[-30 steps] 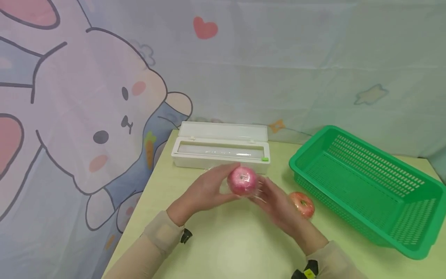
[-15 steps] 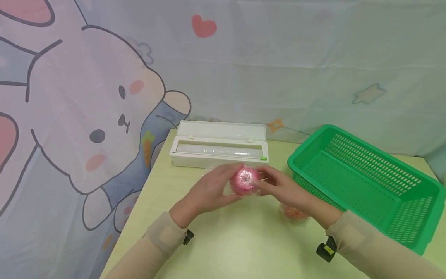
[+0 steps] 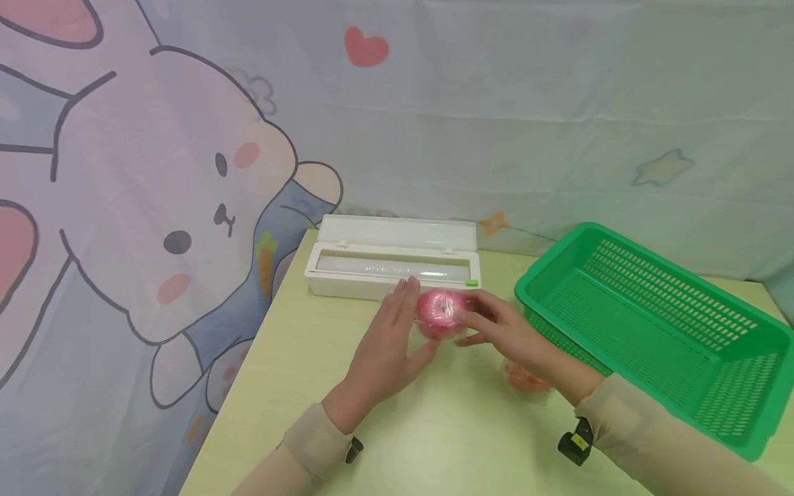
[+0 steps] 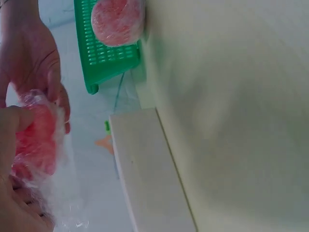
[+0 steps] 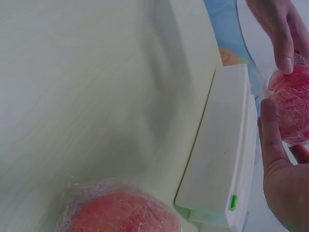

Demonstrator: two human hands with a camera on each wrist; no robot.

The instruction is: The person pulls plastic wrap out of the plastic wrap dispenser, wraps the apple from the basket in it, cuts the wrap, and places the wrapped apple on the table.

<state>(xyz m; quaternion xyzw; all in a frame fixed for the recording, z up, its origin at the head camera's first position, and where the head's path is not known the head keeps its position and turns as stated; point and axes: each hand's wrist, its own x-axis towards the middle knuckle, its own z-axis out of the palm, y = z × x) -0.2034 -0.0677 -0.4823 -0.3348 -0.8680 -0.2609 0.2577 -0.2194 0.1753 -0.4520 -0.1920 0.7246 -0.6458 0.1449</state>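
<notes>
A pink-red apple wrapped in cling film is held up off the table between both hands. My right hand grips it from the right, fingers and thumb curved about its side. On the left, my left hand has its fingers fairly straight and touches the wrapped fruit. Loose film trails off the apple in the left wrist view. A second apple, also in film, sits on the table below my right forearm, which partly hides it in the head view.
Behind the hands stands a white cling film dispenser, its lid raised and a film roll inside. To the right is a green plastic basket with perforated sides. A cartoon-printed curtain hangs behind the table.
My right hand has turned from lying under the apple to gripping its right side. The left hand's fingers have straightened from their hold. The apple has shifted slightly right and up.
</notes>
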